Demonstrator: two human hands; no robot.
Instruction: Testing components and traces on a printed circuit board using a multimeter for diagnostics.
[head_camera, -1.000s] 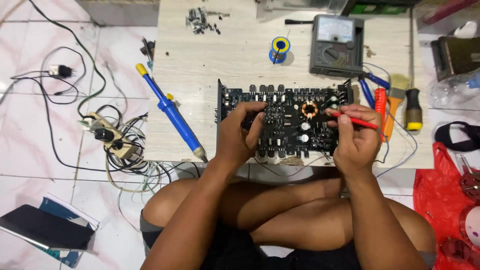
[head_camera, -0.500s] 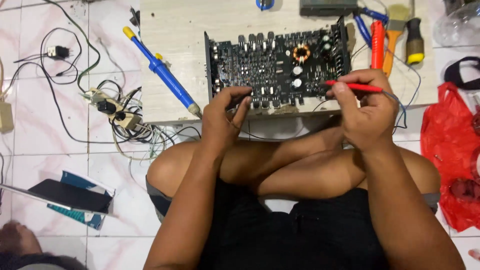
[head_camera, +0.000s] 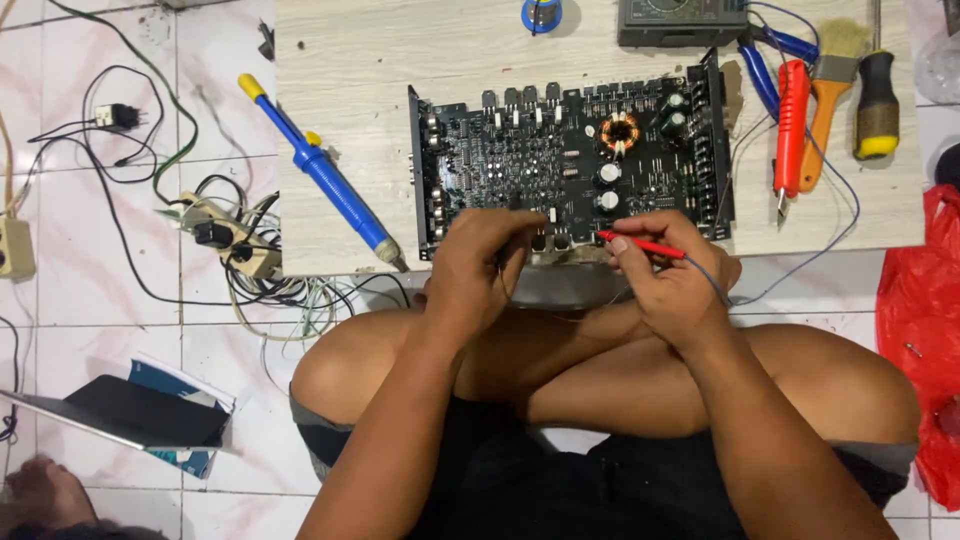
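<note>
A black circuit board (head_camera: 570, 160) in a metal frame lies on a pale wooden board (head_camera: 340, 60) in front of my crossed legs. My left hand (head_camera: 480, 270) rests on the circuit board's near edge, fingers closed around what looks like a thin dark probe whose tip touches the components. My right hand (head_camera: 672, 285) pinches a red probe (head_camera: 640, 245) that points left, its tip on the near edge next to the left hand. A thin wire runs from the red probe off to the right.
A blue desoldering pump (head_camera: 320, 170) lies left of the circuit board. A red tool (head_camera: 790, 120), brush (head_camera: 830, 90), screwdriver (head_camera: 877, 100) and blue pliers (head_camera: 770, 60) lie to the right. A multimeter (head_camera: 680, 15) and solder spool (head_camera: 540, 12) sit behind. Power strip (head_camera: 230, 245), red bag (head_camera: 920, 330).
Both hands have drawn back to the circuit board's near edge. The red probe tip has moved from the board's right side to its near middle. The view has tilted toward my lap.
</note>
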